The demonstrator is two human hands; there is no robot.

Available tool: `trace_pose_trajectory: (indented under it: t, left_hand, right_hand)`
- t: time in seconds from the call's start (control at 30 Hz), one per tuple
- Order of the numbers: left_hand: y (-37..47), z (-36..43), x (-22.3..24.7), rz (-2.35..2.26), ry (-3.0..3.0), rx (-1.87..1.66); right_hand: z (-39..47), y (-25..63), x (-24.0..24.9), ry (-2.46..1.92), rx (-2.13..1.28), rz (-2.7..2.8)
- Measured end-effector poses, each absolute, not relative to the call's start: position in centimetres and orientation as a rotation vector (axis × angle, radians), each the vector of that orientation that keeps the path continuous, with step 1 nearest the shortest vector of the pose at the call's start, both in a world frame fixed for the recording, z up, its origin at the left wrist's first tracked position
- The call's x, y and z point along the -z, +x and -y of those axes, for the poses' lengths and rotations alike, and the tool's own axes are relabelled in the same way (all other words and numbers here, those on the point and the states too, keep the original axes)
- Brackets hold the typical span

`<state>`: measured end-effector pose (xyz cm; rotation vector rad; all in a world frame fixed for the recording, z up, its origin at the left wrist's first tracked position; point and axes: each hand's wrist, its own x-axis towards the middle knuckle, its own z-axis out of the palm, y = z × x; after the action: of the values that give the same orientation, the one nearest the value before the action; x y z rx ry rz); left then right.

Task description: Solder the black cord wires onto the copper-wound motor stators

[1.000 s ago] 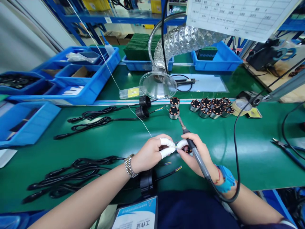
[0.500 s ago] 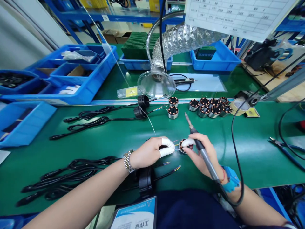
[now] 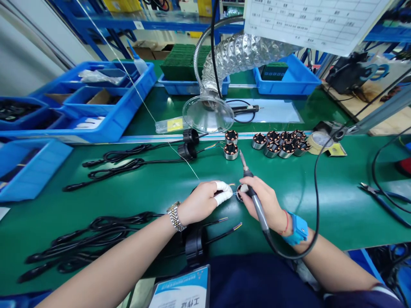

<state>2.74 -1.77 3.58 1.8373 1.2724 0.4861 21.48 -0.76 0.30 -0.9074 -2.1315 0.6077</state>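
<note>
My left hand, with white covers on its fingertips, is closed in a pinch on thin coloured wires. They run to a small copper-wound stator. My right hand grips a soldering iron, its tip pointing up and away from the wires. Thumb and a covered finger of that same hand hold the stator, which they partly hide. A thin strand of solder wire comes down to the left hand. Beside the left wrist lies a black round cap on a cable.
Several stators stand in a group at the back right. Two more stators are behind my hands, near capped black cables. A clear fume hood hangs above. Cutters lie right; blue bins stand left.
My right hand, with the soldering iron and stator, has shifted left, closer to my left hand. The iron's cord has swung lower. The whole view has shifted slightly.
</note>
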Motion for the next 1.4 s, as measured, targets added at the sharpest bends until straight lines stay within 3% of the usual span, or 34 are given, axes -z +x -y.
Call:
trace_pose_trajectory:
  t: [0.27, 0.6, 1.03, 1.4]
  left_hand:
    - [3.1, 1.5, -3.8, -1.324, 1.758, -0.487]
    - [3.2, 1.6, -3.8, -1.247, 1.654, -0.491]
    - [3.4, 1.8, -3.3, -1.351, 1.737, -0.494]
    - [3.3, 1.7, -3.4, -1.367, 1.808, -0.479]
  right_hand:
    - [1.0, 20.2, -1.1, -1.115, -0.948, 1.895]
    - [1.2, 20.9, -1.6, -0.804, -0.659, 2.118]
    - [1.9, 25.4, -4.4, -0.882, -0.549, 2.037]
    - [2.2, 26.9, -4.0, -0.897, -0.958, 1.916]
